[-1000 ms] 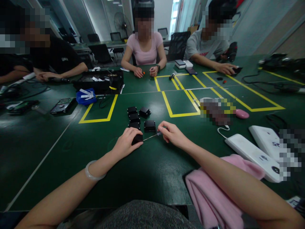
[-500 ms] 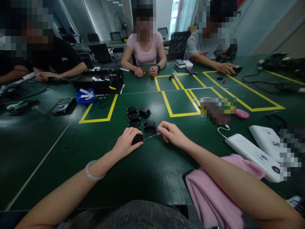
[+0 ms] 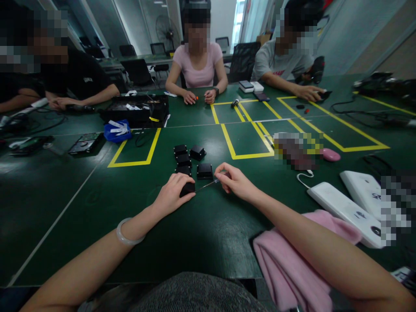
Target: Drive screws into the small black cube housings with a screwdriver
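My left hand (image 3: 172, 194) is closed round a small black box (image 3: 187, 189) on the green table, thumb in front and fingers over its top. A thin screwdriver (image 3: 208, 185) sits in the closed fingers of my right hand (image 3: 232, 181). Its shaft slants down to the left, and the tip is at the right side of the held box. Whether the tip sits in a screw is too small to tell. Just beyond my hands stand several more black boxes, among them a single box (image 3: 204, 171) near the screwdriver and a tilted box (image 3: 197, 152) behind it.
A pink cloth (image 3: 286, 264) hangs over the front edge under my right forearm. White power banks (image 3: 344, 212) lie to the right, near a pink mouse (image 3: 330, 154). Farther left are a blue bag (image 3: 117, 135), a hard drive (image 3: 85, 143) and a black case (image 3: 136, 113). Several people sit across the table.
Both hands keep their places on the box and the screwdriver. The fingers of my right hand have shifted very slightly around the handle.
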The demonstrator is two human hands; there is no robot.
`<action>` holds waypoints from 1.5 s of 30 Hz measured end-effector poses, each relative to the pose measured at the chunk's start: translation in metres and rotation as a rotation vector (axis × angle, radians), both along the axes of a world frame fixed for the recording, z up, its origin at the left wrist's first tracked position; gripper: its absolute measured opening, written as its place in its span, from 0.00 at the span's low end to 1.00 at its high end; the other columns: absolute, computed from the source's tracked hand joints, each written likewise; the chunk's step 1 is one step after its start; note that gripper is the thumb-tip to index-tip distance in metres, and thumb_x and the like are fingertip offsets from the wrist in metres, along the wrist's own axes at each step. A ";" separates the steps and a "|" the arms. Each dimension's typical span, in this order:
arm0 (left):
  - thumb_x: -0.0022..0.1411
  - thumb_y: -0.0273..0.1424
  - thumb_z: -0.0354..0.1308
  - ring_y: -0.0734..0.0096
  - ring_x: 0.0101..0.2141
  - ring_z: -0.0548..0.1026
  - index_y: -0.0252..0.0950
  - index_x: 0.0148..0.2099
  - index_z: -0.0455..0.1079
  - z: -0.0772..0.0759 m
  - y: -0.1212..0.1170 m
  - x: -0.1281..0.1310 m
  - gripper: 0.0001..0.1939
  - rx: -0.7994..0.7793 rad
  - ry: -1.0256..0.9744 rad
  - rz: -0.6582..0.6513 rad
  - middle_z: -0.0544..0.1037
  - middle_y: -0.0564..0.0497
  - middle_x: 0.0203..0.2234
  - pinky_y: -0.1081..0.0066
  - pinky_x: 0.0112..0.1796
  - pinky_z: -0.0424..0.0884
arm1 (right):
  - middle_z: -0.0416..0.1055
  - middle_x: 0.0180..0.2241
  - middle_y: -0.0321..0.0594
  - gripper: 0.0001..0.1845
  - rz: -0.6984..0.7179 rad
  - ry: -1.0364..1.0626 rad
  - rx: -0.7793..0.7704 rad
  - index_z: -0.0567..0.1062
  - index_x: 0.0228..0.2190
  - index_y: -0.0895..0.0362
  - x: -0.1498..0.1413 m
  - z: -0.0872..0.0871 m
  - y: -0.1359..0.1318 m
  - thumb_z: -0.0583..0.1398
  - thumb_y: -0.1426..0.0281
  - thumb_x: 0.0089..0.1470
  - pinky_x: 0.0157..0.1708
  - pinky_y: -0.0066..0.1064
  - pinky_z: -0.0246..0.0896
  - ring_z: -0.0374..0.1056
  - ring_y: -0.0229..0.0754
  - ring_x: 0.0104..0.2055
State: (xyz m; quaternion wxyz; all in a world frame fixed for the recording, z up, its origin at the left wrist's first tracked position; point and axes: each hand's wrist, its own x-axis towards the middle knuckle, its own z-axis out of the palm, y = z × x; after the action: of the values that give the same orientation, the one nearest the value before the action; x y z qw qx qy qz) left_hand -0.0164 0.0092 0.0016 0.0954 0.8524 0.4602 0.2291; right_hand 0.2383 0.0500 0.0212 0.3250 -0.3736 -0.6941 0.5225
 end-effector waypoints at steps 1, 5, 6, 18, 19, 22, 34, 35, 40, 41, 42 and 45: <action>0.64 0.32 0.61 0.55 0.49 0.70 0.39 0.51 0.66 0.000 0.000 0.000 0.14 0.002 0.001 0.000 0.73 0.46 0.47 0.56 0.47 0.71 | 0.58 0.13 0.23 0.11 -0.001 0.008 0.002 0.64 0.35 0.55 0.000 0.000 0.000 0.56 0.61 0.60 0.17 0.23 0.50 0.56 0.32 0.14; 0.64 0.31 0.61 0.55 0.48 0.70 0.38 0.51 0.66 0.000 0.000 0.000 0.14 0.001 0.011 -0.003 0.73 0.45 0.46 0.56 0.47 0.71 | 0.58 0.13 0.24 0.11 -0.009 -0.025 -0.012 0.64 0.33 0.55 0.000 0.002 -0.001 0.55 0.61 0.60 0.17 0.23 0.49 0.56 0.32 0.14; 0.64 0.32 0.61 0.55 0.49 0.70 0.38 0.51 0.66 0.000 0.000 0.000 0.14 0.003 0.010 -0.006 0.73 0.45 0.46 0.56 0.47 0.71 | 0.57 0.13 0.24 0.11 -0.008 -0.040 -0.014 0.64 0.32 0.55 0.000 0.003 -0.001 0.54 0.61 0.61 0.17 0.23 0.48 0.56 0.32 0.14; 0.64 0.32 0.60 0.55 0.49 0.70 0.39 0.51 0.66 0.000 0.000 0.000 0.14 -0.004 0.003 0.001 0.73 0.45 0.47 0.55 0.48 0.71 | 0.58 0.13 0.23 0.12 -0.022 -0.021 -0.024 0.64 0.33 0.55 0.000 -0.001 0.000 0.55 0.59 0.61 0.17 0.23 0.49 0.56 0.32 0.14; 0.64 0.32 0.60 0.55 0.49 0.70 0.39 0.51 0.66 0.000 0.000 0.000 0.14 -0.003 0.005 0.001 0.73 0.45 0.47 0.55 0.48 0.71 | 0.57 0.12 0.23 0.12 -0.022 -0.035 -0.029 0.64 0.33 0.55 0.000 -0.001 0.000 0.54 0.59 0.61 0.17 0.23 0.48 0.56 0.32 0.14; 0.64 0.32 0.60 0.55 0.49 0.70 0.39 0.51 0.66 0.000 0.000 0.000 0.14 -0.005 0.012 0.006 0.73 0.45 0.47 0.55 0.47 0.71 | 0.57 0.13 0.23 0.11 -0.023 -0.027 -0.022 0.64 0.33 0.55 0.000 -0.002 0.000 0.55 0.60 0.60 0.17 0.23 0.48 0.56 0.32 0.14; 0.64 0.32 0.60 0.55 0.49 0.70 0.39 0.51 0.66 0.000 0.000 0.000 0.14 -0.016 0.007 0.009 0.73 0.45 0.47 0.55 0.48 0.72 | 0.58 0.14 0.23 0.12 -0.020 0.010 -0.030 0.64 0.34 0.55 -0.001 -0.001 0.000 0.57 0.59 0.58 0.17 0.23 0.48 0.56 0.32 0.15; 0.64 0.32 0.60 0.55 0.49 0.70 0.40 0.51 0.67 0.001 0.000 0.000 0.14 -0.017 0.007 0.011 0.73 0.45 0.47 0.55 0.48 0.72 | 0.58 0.15 0.23 0.12 -0.021 0.025 -0.025 0.64 0.35 0.55 -0.001 -0.001 0.001 0.58 0.59 0.58 0.17 0.23 0.49 0.56 0.32 0.15; 0.64 0.32 0.60 0.55 0.49 0.70 0.40 0.51 0.67 0.001 0.000 0.000 0.14 -0.027 -0.002 0.009 0.74 0.45 0.47 0.54 0.48 0.71 | 0.58 0.13 0.24 0.13 -0.026 -0.033 -0.038 0.64 0.32 0.55 0.000 -0.002 0.001 0.55 0.59 0.60 0.17 0.23 0.49 0.56 0.32 0.14; 0.64 0.32 0.60 0.55 0.49 0.71 0.40 0.51 0.67 0.001 0.000 0.000 0.14 -0.026 -0.004 0.010 0.74 0.45 0.47 0.54 0.48 0.71 | 0.58 0.12 0.24 0.13 -0.025 -0.048 -0.039 0.64 0.32 0.55 0.000 -0.002 0.001 0.55 0.59 0.60 0.17 0.23 0.48 0.56 0.32 0.14; 0.64 0.32 0.60 0.55 0.49 0.71 0.40 0.51 0.67 0.001 0.000 0.000 0.14 -0.023 -0.005 0.009 0.74 0.45 0.47 0.54 0.48 0.71 | 0.57 0.13 0.24 0.12 -0.023 -0.048 -0.038 0.64 0.32 0.55 0.000 -0.002 0.000 0.55 0.59 0.60 0.17 0.23 0.48 0.56 0.32 0.14; 0.64 0.32 0.61 0.55 0.49 0.70 0.39 0.51 0.67 0.001 0.000 0.000 0.14 -0.010 -0.004 0.006 0.74 0.46 0.47 0.55 0.47 0.72 | 0.58 0.14 0.23 0.12 -0.025 0.008 -0.025 0.64 0.34 0.55 0.000 -0.001 0.001 0.57 0.60 0.58 0.17 0.23 0.49 0.56 0.32 0.15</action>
State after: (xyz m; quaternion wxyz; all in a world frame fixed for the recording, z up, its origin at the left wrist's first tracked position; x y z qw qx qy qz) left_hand -0.0159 0.0091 0.0026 0.0997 0.8501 0.4638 0.2288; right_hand 0.2379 0.0505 0.0198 0.3296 -0.3842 -0.6816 0.5284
